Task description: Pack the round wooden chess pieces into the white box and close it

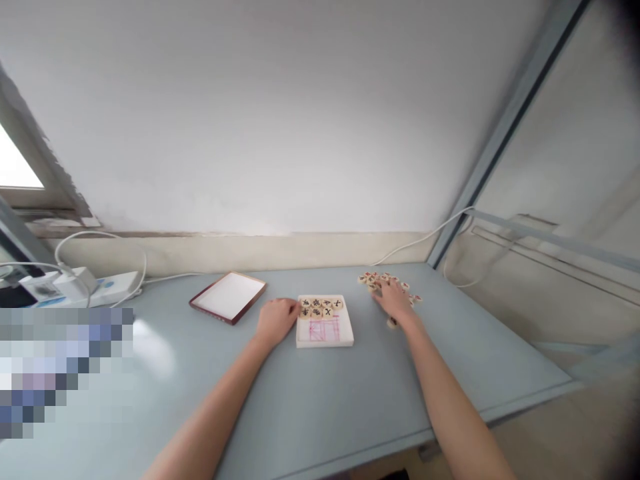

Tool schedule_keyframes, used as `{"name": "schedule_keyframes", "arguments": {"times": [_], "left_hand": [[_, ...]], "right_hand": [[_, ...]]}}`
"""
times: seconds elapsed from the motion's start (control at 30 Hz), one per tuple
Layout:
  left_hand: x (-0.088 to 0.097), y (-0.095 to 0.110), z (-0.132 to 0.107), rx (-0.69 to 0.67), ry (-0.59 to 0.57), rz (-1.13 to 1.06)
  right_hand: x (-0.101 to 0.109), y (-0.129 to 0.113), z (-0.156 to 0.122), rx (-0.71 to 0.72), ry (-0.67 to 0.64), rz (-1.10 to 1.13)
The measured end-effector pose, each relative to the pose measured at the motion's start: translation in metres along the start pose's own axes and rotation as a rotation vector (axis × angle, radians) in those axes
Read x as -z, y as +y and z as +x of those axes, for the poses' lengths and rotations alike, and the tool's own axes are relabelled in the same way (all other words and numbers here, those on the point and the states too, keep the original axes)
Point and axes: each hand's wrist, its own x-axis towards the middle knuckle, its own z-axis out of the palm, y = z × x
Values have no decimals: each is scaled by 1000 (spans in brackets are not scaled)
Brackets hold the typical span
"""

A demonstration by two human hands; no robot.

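A shallow white box (pixel 325 344) lies on the table in front of me. Several round Chinese chess pieces (pixel 317 303) with black characters fill two rows at its far end, the nearer row stopping short of the right wall. Red lines on a pale sheet show on the bare floor of the box. My left hand (pixel 278 320) has its fingers curled against the box's left wall. Over a loose pile of Chinese chess pieces (pixel 367 279), some red-marked, my right hand (pixel 393 300) reaches with fingers apart. It partly covers the pile, so contact with any single piece is unclear.
A dark red box lid (pixel 229 298) rests inside up, left of the box. Farther left are a white power strip (pixel 107 288) with plugs and cables. One stray piece (pixel 392 323) sits by my right wrist. A wall borders the table's back; a metal post (pixel 453 223) stands right.
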Motion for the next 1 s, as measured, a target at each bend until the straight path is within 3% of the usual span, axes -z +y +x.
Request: {"name": "schedule_keyframes", "arguments": {"times": [0.13,0.27,0.4,0.5,0.77,1.0], "left_hand": [[-3,6,1,72,26,60],[-3,3,2,91,34,69],[0,-6,4,96,68,64],[3,-11,4,93,73,45],[4,-2,-1,-4,6,50],[3,1,-2,-16,-1,51]], "right_hand": [[-7,-3,-3,52,-58,-29],[5,-15,-5,164,-108,148],[20,-33,-10,381,-229,420],[21,-48,-18,523,-314,395],[9,-65,-29,481,-106,192],[8,-64,-25,496,-58,158]]}}
